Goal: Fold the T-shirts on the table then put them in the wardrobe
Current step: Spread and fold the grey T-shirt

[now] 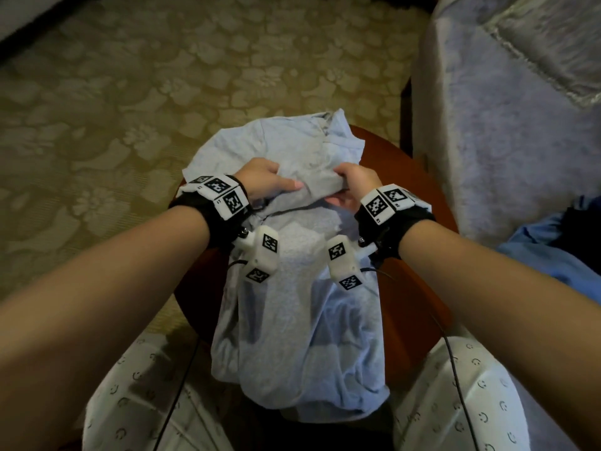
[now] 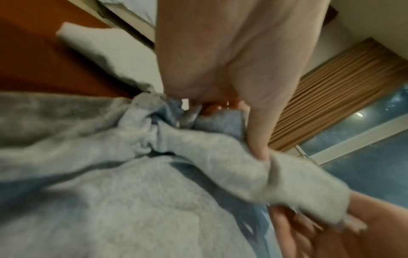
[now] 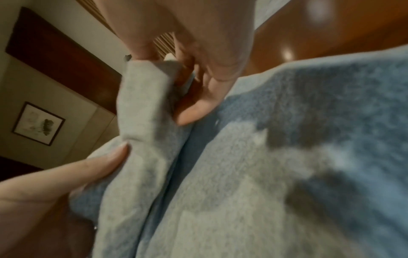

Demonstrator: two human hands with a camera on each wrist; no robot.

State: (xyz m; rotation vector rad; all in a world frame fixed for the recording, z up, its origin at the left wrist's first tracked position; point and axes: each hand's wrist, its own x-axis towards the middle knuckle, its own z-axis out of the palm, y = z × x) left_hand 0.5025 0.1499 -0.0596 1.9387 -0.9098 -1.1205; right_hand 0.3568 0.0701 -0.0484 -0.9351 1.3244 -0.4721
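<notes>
A: Status on the fold?

B: Early. One light grey-blue T-shirt (image 1: 292, 288) lies lengthwise over the round wooden table (image 1: 419, 177), its near end hanging off the edge at 6 o'clock toward the person's lap. Far end, toward 12 o'clock, is bunched and creased. No finished, squared-off fold in sight.

A: Hands?

B: Both at the shirt's middle, close together. Left hand (image 1: 263, 180) has its fingers curled over a raised ridge of cloth, thumb lying along the near side and pressing it. Right hand (image 1: 353, 182) pinches the same ridge from the 3 o'clock side, fingertips tucked under the fold. Left wrist view confirms the thumb (image 2: 258, 132) clamped against the fabric. Right wrist view shows fingers (image 3: 196, 111) curled into the crease, not spread.

A: So mid-fold?

B: My reading: they're gathering the cloth crosswise, probably to bring one half over the other. First fold of this shirt, not completed.

A: Other shirts?

B: Blue cloth (image 1: 553, 255) sits at 3 o'clock beside a pale covered piece of furniture (image 1: 487, 141). Can't tell whether it's a T-shirt.

A: Wardrobe?

B: Not identifiable in any view. Patterned carpet (image 1: 130, 92) from 9 to 12 o'clock. Nothing stowed as far as shown; folding and the whole put-away stage remain.
</notes>
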